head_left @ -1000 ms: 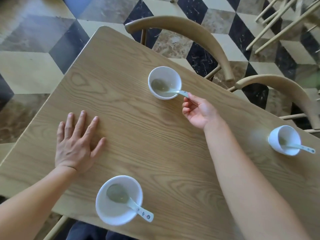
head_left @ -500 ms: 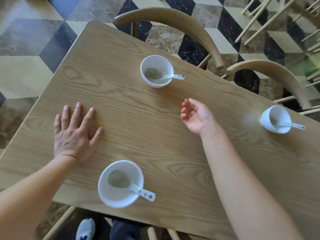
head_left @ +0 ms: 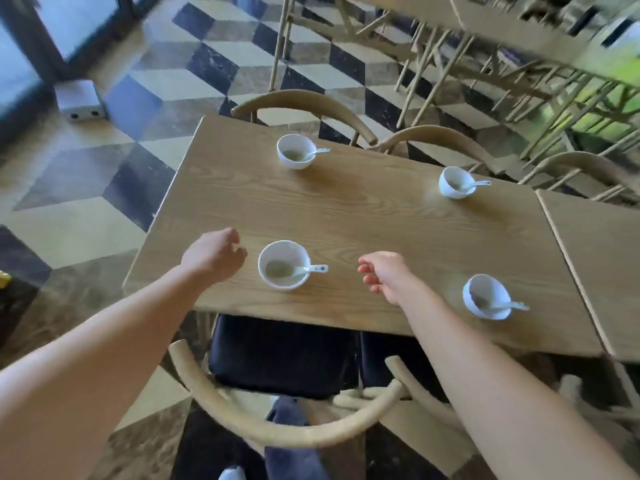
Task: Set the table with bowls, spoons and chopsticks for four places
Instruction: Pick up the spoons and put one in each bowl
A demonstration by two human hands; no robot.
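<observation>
Several white bowls stand on the wooden table (head_left: 381,216), each with a white spoon in it: near left bowl (head_left: 284,265) with its spoon (head_left: 308,270), near right bowl (head_left: 486,296), far left bowl (head_left: 296,151), far right bowl (head_left: 455,182). My left hand (head_left: 213,254) hovers just left of the near left bowl, fingers loosely curled, holding nothing. My right hand (head_left: 384,273) hangs over the table between the two near bowls, fingers relaxed and empty. No chopsticks are in view.
Curved wooden chairs stand at the far side (head_left: 304,102) and the near side (head_left: 277,427) of the table. A second table (head_left: 595,265) adjoins on the right. More chairs and tables stand behind. A grey box (head_left: 80,100) sits on the tiled floor.
The view has pulled back, so a fourth bowl shows. My left hand lifted off the table and curled loosely. My right hand drew back from the far left bowl's spoon.
</observation>
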